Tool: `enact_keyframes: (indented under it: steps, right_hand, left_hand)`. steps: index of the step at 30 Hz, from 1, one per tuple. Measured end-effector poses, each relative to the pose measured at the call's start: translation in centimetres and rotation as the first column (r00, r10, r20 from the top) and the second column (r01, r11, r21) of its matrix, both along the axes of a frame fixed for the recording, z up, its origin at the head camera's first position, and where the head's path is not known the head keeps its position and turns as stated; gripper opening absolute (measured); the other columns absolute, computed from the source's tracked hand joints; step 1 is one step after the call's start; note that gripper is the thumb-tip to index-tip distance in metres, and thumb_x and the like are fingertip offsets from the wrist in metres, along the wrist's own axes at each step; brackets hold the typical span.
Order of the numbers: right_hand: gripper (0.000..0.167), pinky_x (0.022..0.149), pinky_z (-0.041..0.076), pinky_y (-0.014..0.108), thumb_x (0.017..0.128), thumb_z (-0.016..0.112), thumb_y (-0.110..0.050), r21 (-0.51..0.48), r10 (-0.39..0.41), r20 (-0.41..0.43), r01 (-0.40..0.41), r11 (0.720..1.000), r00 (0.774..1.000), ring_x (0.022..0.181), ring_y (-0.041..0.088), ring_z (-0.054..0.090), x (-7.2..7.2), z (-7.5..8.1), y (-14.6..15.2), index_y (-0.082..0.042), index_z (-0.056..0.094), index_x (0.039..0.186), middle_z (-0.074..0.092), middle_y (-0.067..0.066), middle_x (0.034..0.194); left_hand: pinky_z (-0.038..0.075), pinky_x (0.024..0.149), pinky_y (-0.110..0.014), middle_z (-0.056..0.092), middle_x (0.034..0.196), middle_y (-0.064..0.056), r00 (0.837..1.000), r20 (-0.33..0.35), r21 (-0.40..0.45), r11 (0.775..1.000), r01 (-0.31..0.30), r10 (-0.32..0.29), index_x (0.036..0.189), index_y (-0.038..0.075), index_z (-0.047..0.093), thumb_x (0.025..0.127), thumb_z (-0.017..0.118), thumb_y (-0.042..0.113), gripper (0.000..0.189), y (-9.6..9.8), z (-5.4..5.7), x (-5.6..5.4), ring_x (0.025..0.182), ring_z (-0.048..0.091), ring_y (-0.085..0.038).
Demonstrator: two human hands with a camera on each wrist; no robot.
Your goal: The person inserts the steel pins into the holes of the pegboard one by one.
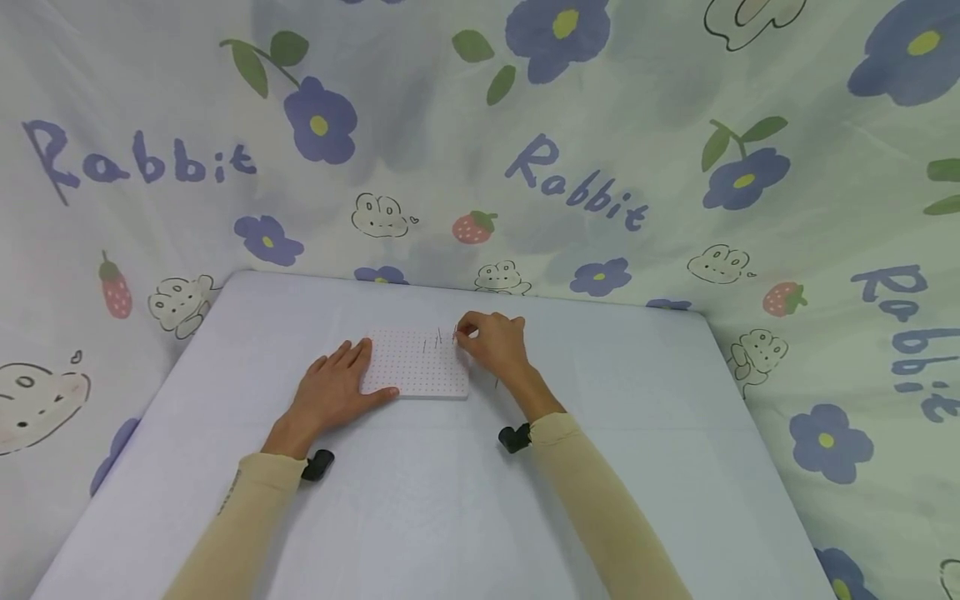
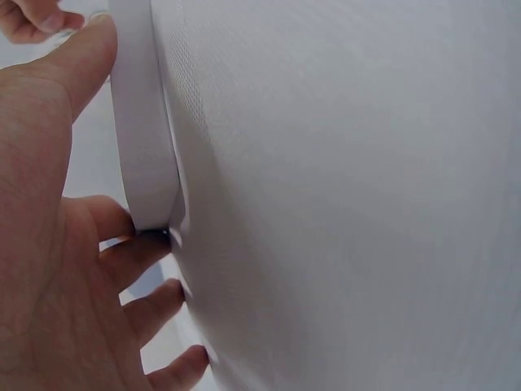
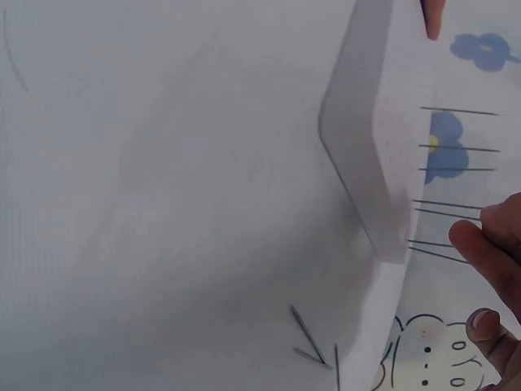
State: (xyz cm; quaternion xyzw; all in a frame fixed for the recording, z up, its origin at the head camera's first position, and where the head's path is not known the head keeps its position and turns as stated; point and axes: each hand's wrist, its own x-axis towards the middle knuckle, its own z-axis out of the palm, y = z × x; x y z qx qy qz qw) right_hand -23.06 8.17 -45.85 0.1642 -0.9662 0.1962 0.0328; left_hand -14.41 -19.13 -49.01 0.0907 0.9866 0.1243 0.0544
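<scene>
A white board [image 1: 408, 371] with a grid of small holes lies flat on the table. My left hand [image 1: 330, 392] rests against its left side, the thumb along the front edge and the other fingers stretched along the left edge. Several thin dark pins [image 1: 424, 346] stand upright in the board towards its back right. Over the back right corner, my right hand [image 1: 498, 342] pinches the top of a thin pin [image 3: 435, 204] between thumb and forefinger. In the right wrist view, the fingertips partly hide the pin ends.
A few loose thin pins [image 3: 309, 336] lie on the white table [image 1: 637, 417], just right of the board. Behind the table hangs a curtain [image 1: 420, 158] printed with flowers and rabbits. Small black cameras [image 1: 514, 438] sit at both wrists.
</scene>
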Motion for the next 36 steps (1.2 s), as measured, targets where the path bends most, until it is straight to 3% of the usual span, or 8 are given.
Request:
enact_keyframes:
  steps: [6,17,25,36]
  right_hand:
    - [0.01,0.087,0.035,0.048,0.095,0.069,-0.033,-0.018,-0.005,-0.049,0.005,1.0,0.999,0.091,0.013,0.064,0.3,1.1,1.1,-0.028,0.074,0.101,0.075,-0.014,0.096]
    - [0.017,0.082,0.034,0.046,0.095,0.07,-0.037,-0.023,-0.032,-0.057,0.031,0.999,0.998,0.088,0.014,0.063,1.4,2.0,3.5,-0.024,0.075,0.105,0.076,-0.013,0.097]
    - [0.021,0.081,0.034,0.045,0.093,0.072,-0.039,-0.014,-0.066,-0.006,0.066,0.998,0.998,0.084,0.015,0.062,2.0,0.8,5.2,-0.024,0.076,0.106,0.075,-0.013,0.098]
    - [0.029,0.082,0.034,0.046,0.088,0.077,-0.043,0.024,-0.097,0.093,0.095,0.995,0.991,0.098,0.02,0.065,2.6,-0.7,6.7,-0.022,0.075,0.109,0.075,-0.009,0.103]
  left_hand:
    - [0.017,0.118,-0.066,0.026,0.163,-0.023,1.0,0.013,0.002,1.0,0.0,0.0,0.159,-0.003,0.019,0.089,0.053,0.075,0.11,-0.1,0.0,-0.1,0.15,0.02,-0.045]
    - [0.018,0.117,-0.066,0.027,0.162,-0.023,1.0,0.005,0.0,1.0,0.007,-0.007,0.158,-0.003,0.02,0.089,0.052,0.076,0.11,-0.2,0.0,-0.1,0.15,0.02,-0.045]
    - [0.019,0.117,-0.067,0.028,0.162,-0.024,1.0,0.001,0.001,1.0,0.009,-0.009,0.158,-0.004,0.022,0.088,0.053,0.076,0.11,-0.2,0.0,0.0,0.15,0.021,-0.046]
    - [0.019,0.117,-0.067,0.028,0.162,-0.024,1.0,-0.007,0.001,1.0,0.009,-0.009,0.158,-0.004,0.022,0.088,0.053,0.076,0.11,-0.3,-0.2,0.2,0.149,0.022,-0.046]
